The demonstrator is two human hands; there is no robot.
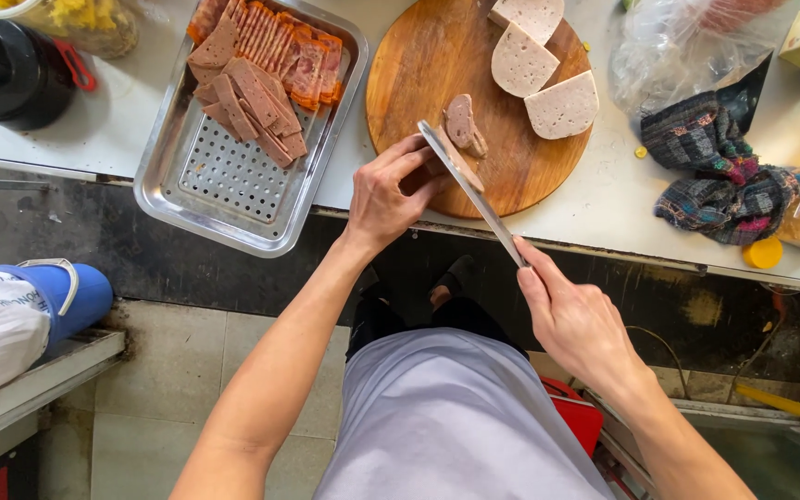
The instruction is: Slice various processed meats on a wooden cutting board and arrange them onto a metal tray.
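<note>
My right hand (571, 319) grips the handle of a long knife (470, 190) whose blade reaches up over the round wooden cutting board (418, 65). A thin brown meat slice lies along the blade. My left hand (389, 190) touches the blade and that slice with its fingertips at the board's near edge. A brown chunk of meat (463, 125) stands on the board just beyond the knife tip. Three pale sausage pieces (539, 65) lie at the board's far side.
A perforated steel tray (224, 176) left of the board holds several brown and red meat slices (256, 74). A dark striped cloth (719, 167), a plastic bag (673, 51) and a yellow lid (764, 252) lie at the right. A black jug (2, 65) stands far left.
</note>
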